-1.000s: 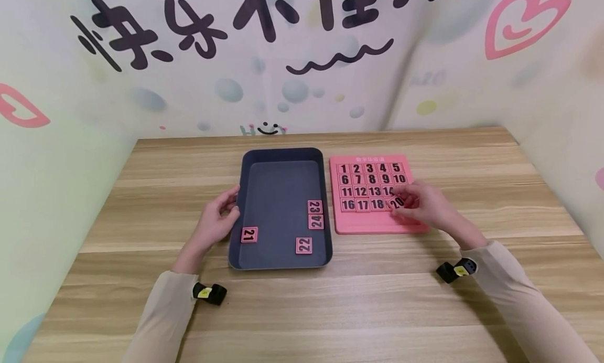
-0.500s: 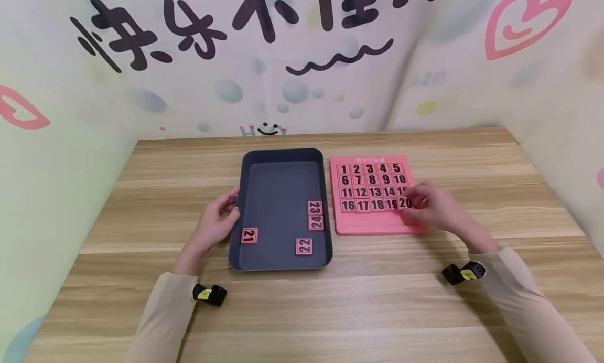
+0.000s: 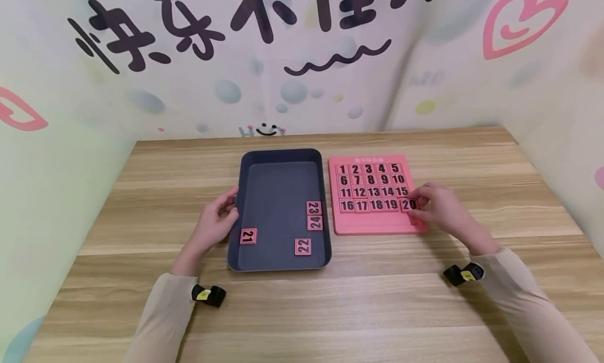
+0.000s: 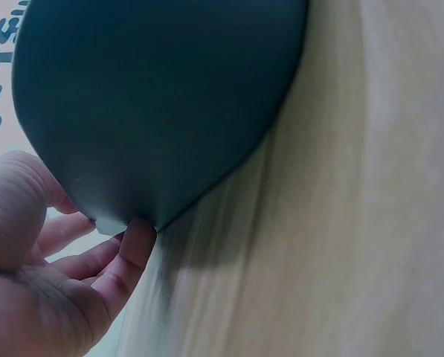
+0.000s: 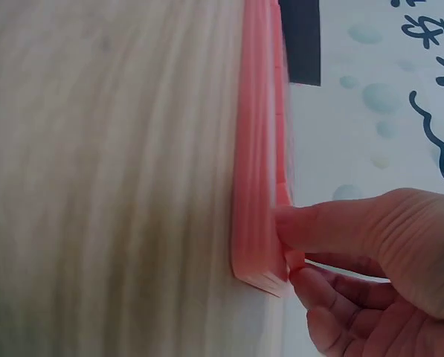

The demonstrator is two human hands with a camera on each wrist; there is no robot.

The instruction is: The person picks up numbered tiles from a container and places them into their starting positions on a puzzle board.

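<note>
In the head view my right hand [image 3: 440,208] pinches the pink number 20 tile [image 3: 408,205] between thumb and fingertips. That tile sits slightly tilted at the right end of the fourth row on the pink number puzzle board [image 3: 373,225]. Rows of tiles 1 to 19 lie on the board in order. From the side, the right wrist view has the thumb and fingers at the edge of the board [image 5: 255,186]. My left hand [image 3: 216,219] holds the left rim of the dark grey tray [image 3: 278,195], its fingers bent against the wall in the left wrist view.
Loose in the tray lie tile 21 [image 3: 248,236], tile 22 [image 3: 303,246], tile 23 [image 3: 313,208] and tile 24 [image 3: 314,223]. Tray and board stand side by side on the wooden table [image 3: 340,310]. A printed wall [image 3: 189,100] rises behind the table.
The right hand has moved right with tile 20, from over the 19 position to the row's right end, uncovering tiles 15 and 19. The left hand stays at the tray.
</note>
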